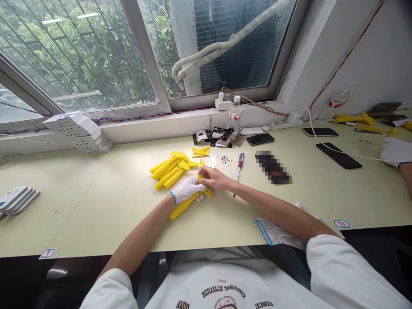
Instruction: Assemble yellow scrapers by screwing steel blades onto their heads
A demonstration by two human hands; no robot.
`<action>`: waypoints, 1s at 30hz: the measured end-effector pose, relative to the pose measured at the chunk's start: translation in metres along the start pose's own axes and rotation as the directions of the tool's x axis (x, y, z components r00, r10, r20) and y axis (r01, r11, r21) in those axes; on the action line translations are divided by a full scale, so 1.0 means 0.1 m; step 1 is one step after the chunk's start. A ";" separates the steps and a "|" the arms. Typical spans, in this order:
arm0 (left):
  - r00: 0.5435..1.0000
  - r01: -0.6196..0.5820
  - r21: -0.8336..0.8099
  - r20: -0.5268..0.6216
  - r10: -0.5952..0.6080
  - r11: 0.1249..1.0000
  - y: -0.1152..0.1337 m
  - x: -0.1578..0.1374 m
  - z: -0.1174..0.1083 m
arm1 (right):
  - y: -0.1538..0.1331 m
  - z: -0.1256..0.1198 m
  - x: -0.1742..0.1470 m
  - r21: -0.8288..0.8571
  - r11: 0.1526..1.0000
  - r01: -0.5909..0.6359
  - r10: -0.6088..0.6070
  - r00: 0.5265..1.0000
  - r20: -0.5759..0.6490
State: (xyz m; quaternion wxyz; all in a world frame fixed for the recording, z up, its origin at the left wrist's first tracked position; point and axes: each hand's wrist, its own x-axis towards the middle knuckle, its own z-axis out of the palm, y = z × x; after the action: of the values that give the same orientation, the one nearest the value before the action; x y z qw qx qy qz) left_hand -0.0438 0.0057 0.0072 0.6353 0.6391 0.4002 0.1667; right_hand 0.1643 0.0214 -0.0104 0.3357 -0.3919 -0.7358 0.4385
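My left hand (188,189), in a white knit glove, is wrapped round a yellow plastic tool (183,207) with a long round handle and a wide flat head. My bare right hand (215,178) pinches at the head of the same tool, beside my left thumb. Its fingertips cover whatever small part may lie between them. Just beyond is a pile of similar yellow handles (172,168), with smaller yellow pieces (201,151) behind. Small screws (225,160) lie loose beside pale flat strips (213,160). A screwdriver (240,161) rests right of them, its shaft pointing toward me.
An empty white glove (278,231) lies under my right forearm. Black packets (222,136), a water bottle (234,114) and a phone (260,139) line the back. White boxes (82,133) stand left. At far right, a co-worker's gloved hand (395,152) is near yellow parts.
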 end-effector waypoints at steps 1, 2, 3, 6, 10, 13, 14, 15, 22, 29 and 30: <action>1.000 0.005 0.018 0.005 -0.005 1.000 0.01 0.00 0.00 | 0.00 -0.02 0.01 0.008 1.000 -0.003 0.003 1.000 0.011; 1.000 0.012 0.042 0.011 -0.012 0.999 0.01 -0.01 0.00 | 0.00 -0.05 0.02 0.015 1.000 -0.007 0.007 1.000 0.022; 1.000 0.019 0.072 0.018 -0.020 0.997 0.02 -0.01 0.00 | 0.01 -0.07 0.04 0.021 1.000 -0.012 0.011 0.999 0.033; 0.999 0.017 0.136 0.029 -0.022 0.991 0.03 -0.02 0.00 | 0.00 -0.13 0.06 0.020 1.000 -0.021 0.020 0.999 0.050; 0.999 0.015 0.118 0.029 -0.018 0.993 0.01 -0.01 0.00 | -0.03 -0.14 0.05 -0.014 1.000 -0.005 0.005 1.000 0.017; 0.999 0.019 0.071 0.025 -0.021 0.997 -0.01 0.00 0.00 | -0.06 -0.11 0.02 -0.038 0.999 0.018 -0.018 1.000 -0.021; 0.999 0.020 0.061 0.027 -0.021 0.998 -0.01 0.00 0.00 | -0.06 -0.10 0.02 -0.042 0.999 0.024 -0.025 0.999 -0.029; 0.999 0.021 0.055 0.027 -0.023 0.998 -0.01 0.00 0.00 | -0.07 -0.09 0.01 -0.043 0.999 0.030 -0.031 0.999 -0.032; 1.000 0.022 0.023 0.018 -0.022 1.000 -0.01 0.00 0.00 | -0.09 -0.05 -0.02 -0.079 0.995 0.058 -0.061 0.997 -0.040; 1.000 0.006 0.047 0.025 -0.007 0.999 0.03 -0.01 0.01 | -0.09 -0.09 0.01 -0.076 0.995 0.063 -0.064 0.998 -0.004; 1.000 0.007 0.058 0.028 -0.009 0.998 0.04 -0.02 0.01 | -0.09 -0.09 0.01 -0.074 0.995 0.062 -0.062 0.998 -0.004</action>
State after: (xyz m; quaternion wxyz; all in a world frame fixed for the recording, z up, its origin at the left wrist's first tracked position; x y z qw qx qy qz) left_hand -0.0433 0.0045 0.0115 0.6228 0.6579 0.3984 0.1432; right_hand 0.1689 0.0229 0.0012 0.3368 -0.3823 -0.7623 0.3992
